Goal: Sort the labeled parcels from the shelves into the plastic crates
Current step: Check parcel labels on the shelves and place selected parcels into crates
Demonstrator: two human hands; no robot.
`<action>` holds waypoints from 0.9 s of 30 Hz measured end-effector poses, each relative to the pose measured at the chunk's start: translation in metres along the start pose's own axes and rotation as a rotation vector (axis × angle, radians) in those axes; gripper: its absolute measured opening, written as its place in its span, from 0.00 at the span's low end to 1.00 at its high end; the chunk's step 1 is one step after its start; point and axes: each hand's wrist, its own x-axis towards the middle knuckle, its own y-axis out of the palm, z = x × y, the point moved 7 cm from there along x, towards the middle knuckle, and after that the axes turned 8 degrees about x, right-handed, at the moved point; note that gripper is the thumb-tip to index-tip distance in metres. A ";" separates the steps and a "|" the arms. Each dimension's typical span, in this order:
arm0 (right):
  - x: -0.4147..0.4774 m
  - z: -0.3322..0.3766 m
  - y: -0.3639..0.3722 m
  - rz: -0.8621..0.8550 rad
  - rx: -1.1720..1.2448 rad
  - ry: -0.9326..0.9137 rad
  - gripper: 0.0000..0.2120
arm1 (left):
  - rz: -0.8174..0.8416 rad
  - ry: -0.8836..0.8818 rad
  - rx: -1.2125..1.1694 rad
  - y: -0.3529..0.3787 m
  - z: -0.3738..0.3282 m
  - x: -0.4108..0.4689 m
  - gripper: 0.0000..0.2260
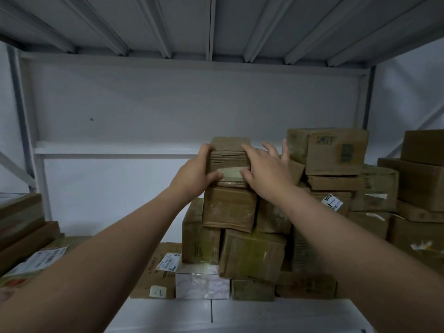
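A small taped brown cardboard parcel (pixel 229 159) sits on top of a stack of parcels (pixel 230 207) on the white shelf (pixel 264 313). My left hand (pixel 195 173) grips its left side, fingers over the top edge and thumb on the front. My right hand (pixel 266 169) lies against its right side, thumb on the front and fingers spread over the top and behind. No plastic crate is in view.
More cardboard boxes (pixel 334 152) are piled to the right, one with a white label (pixel 332 201). Flat labeled parcels (pixel 40 260) and a labeled box (pixel 159 272) lie at lower left. The upper shelf's underside (pixel 216 27) hangs overhead; metal uprights (pixel 21 121) flank the bay.
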 end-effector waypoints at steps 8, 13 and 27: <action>-0.011 0.038 -0.023 -0.251 0.564 -0.159 0.19 | -0.319 -0.061 -0.516 -0.036 0.010 -0.038 0.19; -0.030 0.094 -0.008 -0.056 1.245 -0.158 0.20 | -0.297 -0.243 -0.729 -0.049 0.040 -0.054 0.43; -0.019 0.193 0.081 0.000 1.623 0.271 0.48 | 0.254 -0.580 -1.370 -0.076 0.146 -0.111 0.32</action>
